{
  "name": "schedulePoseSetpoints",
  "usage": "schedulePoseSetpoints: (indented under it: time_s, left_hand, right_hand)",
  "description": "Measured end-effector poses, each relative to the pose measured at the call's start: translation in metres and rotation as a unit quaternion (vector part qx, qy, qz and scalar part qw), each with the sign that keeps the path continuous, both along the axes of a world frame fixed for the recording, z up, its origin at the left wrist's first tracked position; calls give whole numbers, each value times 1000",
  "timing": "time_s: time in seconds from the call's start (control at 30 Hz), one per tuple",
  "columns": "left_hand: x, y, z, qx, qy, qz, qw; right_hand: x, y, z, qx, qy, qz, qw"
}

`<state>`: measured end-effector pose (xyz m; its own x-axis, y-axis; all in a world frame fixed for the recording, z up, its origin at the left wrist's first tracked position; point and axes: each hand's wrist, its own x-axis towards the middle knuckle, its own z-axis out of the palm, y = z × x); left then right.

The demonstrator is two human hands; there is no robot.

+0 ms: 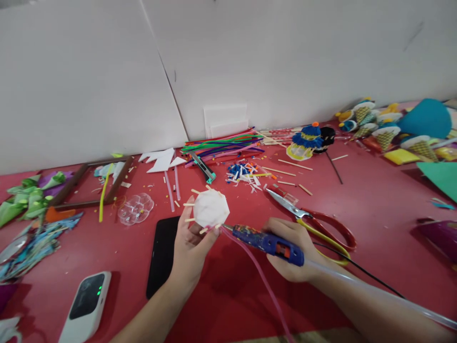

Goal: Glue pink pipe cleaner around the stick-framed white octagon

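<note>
My left hand (191, 247) is closed around a white many-sided paper piece (210, 207) with short wooden sticks poking from its rim, held up above the red table (374, 200). My right hand (291, 247) grips a blue hot glue gun (267, 242), its nozzle touching the lower right edge of the white piece. A pink straw (262, 278) hangs from that edge down toward me. A clear glue stick (378, 293) juts from the gun's back along my right forearm.
Red-handled scissors (321, 227) lie just behind my right hand. A black phone (162, 255) lies under my left wrist, a white device (85, 302) at bottom left. Pipe cleaners (223, 145), cut scraps (243, 172), a box cutter (203, 167) and paper crafts (385, 126) line the wall.
</note>
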<state>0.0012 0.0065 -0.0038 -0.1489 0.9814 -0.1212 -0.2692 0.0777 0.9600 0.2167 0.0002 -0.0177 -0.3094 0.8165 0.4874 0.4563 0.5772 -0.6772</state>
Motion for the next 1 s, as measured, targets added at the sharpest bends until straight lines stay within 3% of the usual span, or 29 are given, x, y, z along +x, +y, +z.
schedulePoseSetpoints:
  time_s: [0.67, 1.0]
  left_hand:
    - [3, -2, 6, -6, 54, 11, 998]
    - [1, -2, 3, -22, 32, 20, 999]
  right_hand:
    - [2, 0, -2, 5, -17, -16, 1000]
    - [2, 1, -1, 8, -10, -18, 1000]
